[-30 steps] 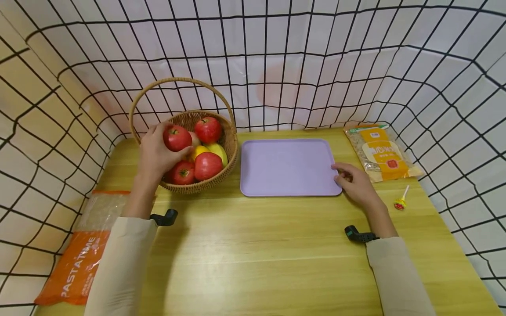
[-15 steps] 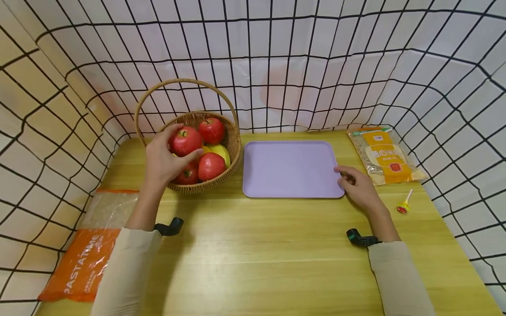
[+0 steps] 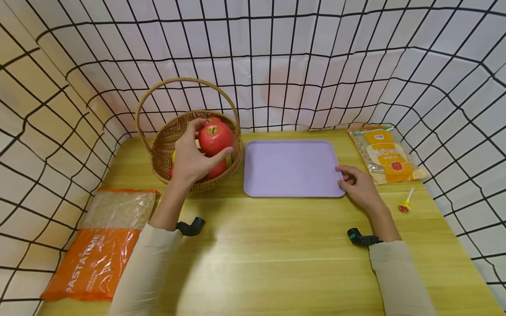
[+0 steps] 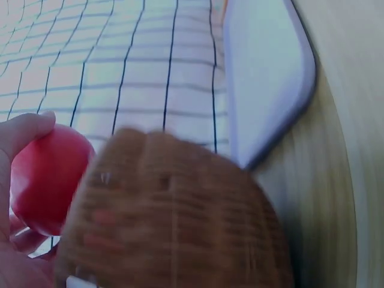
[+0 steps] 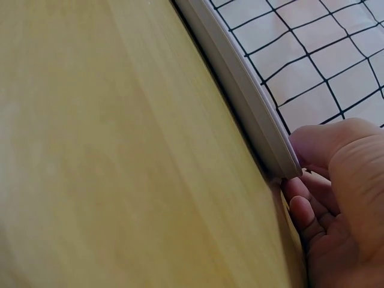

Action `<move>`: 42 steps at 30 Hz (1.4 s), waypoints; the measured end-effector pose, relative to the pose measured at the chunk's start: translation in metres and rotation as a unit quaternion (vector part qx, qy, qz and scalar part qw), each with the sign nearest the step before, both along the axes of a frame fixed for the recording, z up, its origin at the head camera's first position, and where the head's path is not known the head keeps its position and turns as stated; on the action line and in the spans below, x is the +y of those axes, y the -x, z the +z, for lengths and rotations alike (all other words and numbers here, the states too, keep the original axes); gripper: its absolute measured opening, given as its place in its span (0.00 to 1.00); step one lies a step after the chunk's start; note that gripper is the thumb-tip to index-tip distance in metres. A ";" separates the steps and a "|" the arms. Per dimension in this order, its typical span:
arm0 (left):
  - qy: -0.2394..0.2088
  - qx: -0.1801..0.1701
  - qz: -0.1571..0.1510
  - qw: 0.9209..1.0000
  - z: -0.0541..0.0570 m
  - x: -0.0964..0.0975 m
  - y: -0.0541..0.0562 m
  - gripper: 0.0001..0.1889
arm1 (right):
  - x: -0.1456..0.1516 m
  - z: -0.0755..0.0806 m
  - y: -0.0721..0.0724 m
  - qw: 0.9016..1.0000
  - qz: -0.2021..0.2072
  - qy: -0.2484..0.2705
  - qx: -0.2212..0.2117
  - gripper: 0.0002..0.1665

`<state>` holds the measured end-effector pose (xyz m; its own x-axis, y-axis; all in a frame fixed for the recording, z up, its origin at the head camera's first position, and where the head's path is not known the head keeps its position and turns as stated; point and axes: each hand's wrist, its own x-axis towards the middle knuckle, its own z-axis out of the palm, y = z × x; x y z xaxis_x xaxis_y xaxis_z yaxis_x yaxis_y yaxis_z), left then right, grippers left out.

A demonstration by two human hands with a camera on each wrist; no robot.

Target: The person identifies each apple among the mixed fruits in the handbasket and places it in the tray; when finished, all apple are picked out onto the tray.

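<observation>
My left hand (image 3: 189, 157) grips a red apple (image 3: 216, 136) between thumb and fingers, over the wicker basket (image 3: 161, 147). Beneath it, the hand and apple partly hide the other fruit in the basket, red apples and something yellow among them. In the left wrist view the held apple (image 4: 49, 180) is beside the blurred basket wall (image 4: 180, 222). On the right, my right hand (image 3: 360, 186) pinches the right edge of the lilac tray (image 3: 292, 169). The right wrist view shows the thumb (image 5: 327, 141) at the tray's rim (image 5: 252, 102) and curled fingers below it.
An orange pasta bag (image 3: 96, 259) lies at the left beside my left forearm. Behind my right hand is a yellow bag of grain (image 3: 385, 153), with a lollipop (image 3: 404, 205) nearer me. Black-gridded white sheeting (image 3: 269, 66) surrounds the wooden table (image 3: 276, 254).
My left hand has lifted the apple from the left part of the basket and carried it right, above the other fruit. My right hand stays at the tray's edge.
</observation>
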<state>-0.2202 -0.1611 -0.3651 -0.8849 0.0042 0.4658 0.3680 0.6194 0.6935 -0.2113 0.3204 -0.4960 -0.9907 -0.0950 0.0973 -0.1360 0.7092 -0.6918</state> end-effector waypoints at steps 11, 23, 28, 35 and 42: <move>-0.020 -0.015 -0.076 0.997 -0.001 0.065 0.007 0.45 | 0.000 0.002 -0.001 1.000 -0.005 0.005 -0.012 0.26; -0.055 -0.077 -0.092 0.991 -0.034 0.115 0.024 0.48 | 0.000 -0.001 0.000 1.000 -0.021 0.007 -0.021 0.25; -0.051 -0.105 -0.070 0.991 -0.051 0.127 0.033 0.49 | 0.001 0.001 0.000 1.000 -0.011 0.008 -0.013 0.26; -0.072 -0.158 -0.048 0.984 -0.074 0.139 0.053 0.45 | 0.001 0.000 0.000 1.000 -0.013 0.008 -0.010 0.28; -0.094 -0.178 -0.028 0.979 -0.091 0.145 0.067 0.45 | 0.002 -0.002 0.002 1.000 -0.014 0.007 -0.007 0.28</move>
